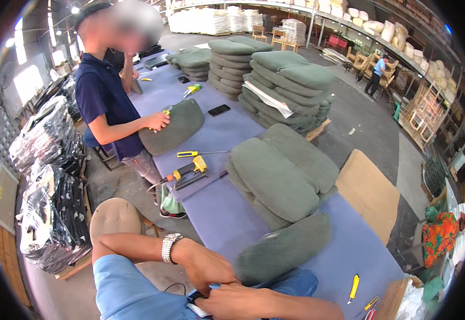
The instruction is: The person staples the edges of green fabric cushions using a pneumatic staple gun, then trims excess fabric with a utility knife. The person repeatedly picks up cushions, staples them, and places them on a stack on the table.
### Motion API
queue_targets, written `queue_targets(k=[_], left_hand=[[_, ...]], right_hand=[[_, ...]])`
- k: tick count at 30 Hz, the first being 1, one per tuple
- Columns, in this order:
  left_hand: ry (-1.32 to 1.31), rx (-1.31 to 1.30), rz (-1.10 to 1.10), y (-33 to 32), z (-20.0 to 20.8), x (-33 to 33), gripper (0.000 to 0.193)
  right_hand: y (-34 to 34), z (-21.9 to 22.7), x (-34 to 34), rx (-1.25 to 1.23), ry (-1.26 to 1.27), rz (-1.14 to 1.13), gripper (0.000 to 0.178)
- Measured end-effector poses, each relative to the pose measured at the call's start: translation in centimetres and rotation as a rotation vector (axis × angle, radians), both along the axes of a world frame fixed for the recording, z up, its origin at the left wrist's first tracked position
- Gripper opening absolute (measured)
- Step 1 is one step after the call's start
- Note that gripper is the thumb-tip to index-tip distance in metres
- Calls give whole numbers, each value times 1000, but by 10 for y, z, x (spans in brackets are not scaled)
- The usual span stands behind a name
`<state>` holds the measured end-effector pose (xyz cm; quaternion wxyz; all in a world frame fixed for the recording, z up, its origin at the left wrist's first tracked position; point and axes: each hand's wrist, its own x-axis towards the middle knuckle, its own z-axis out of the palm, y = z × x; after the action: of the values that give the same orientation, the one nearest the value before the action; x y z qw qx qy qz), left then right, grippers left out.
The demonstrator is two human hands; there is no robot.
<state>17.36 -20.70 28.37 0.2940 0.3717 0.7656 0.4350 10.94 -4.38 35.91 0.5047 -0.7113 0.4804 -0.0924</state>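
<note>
My left hand (pixel 206 266), with a metal-band watch (pixel 169 247) on its wrist, is bent in close to my body at the table's near edge. Against it lies my right hand (pixel 235 301). The fingers of both curl in around a small bit of blue and white material (pixel 198 308); what it is I cannot make out, as the hands cover most of it. Just beyond them a dark green cushion (pixel 286 245) rests on the table, partly over my denim-clad leg (pixel 299 282). More green cushions (pixel 280 170) are piled behind it.
On the blue-covered table (pixel 360 229) lie a yellow staple gun (pixel 190 173), a screwdriver (pixel 188 153), a phone (pixel 219 110) and a yellow cutter (pixel 353 288). A co-worker (pixel 109 101) handles another cushion (pixel 176 128). Tall cushion stacks (pixel 288 69), cardboard (pixel 368 192) and a stool (pixel 116 216) stand around.
</note>
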Motion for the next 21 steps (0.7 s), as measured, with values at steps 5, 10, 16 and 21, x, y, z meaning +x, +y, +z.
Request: queue_targets(k=[5,10,16,21], left_hand=[[-118,22,-24,-17,17,-17,78],[-150,103,12,-40,25,-68,83],[-333,182,646,-51,-65,-89,67],[-525,157,1039,-56,-218,-96,58]], right_hand=[[-2,9,-8,-4,-68,17,16],[10,-38,5,-150,36,-29,17],[14,-42,27,-317,59,-306,17],[20,-42,13,-449,10,-420,18]])
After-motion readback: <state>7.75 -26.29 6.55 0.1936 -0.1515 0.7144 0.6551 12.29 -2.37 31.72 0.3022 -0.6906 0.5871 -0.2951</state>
